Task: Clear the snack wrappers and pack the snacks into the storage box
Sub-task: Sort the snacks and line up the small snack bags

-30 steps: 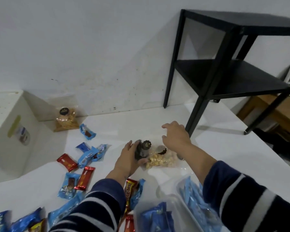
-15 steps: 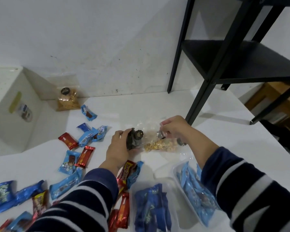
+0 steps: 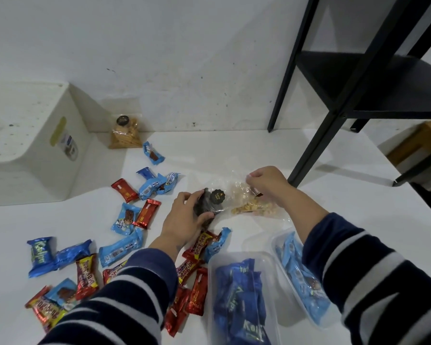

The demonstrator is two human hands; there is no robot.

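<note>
Two clear bags sit between the hands, mid-table: the left hand (image 3: 184,220) curls round a dark snack bag (image 3: 207,206) with a round black label, and the right hand (image 3: 265,183) pinches the top of a clear bag of pale snacks (image 3: 251,207), whose lower part rests on the white table (image 3: 334,195). Just near the person stand two clear storage boxes: one (image 3: 241,295) holding dark blue packs, the other (image 3: 299,275) light blue ones. Loose red and blue wrapped bars (image 3: 127,217) lie scattered to the left, and another bag of biscuits (image 3: 125,135) leans against the wall beside a white bin (image 3: 33,143).

As I judge it, the thin film could slip from that pinch or, if the bag is open, spill its pieces as it lifts. Whether either bag is sealed cannot be told. The right fingertips are partly hidden behind the film, the near box is blurred, and the sleeves cover several bars.
</note>
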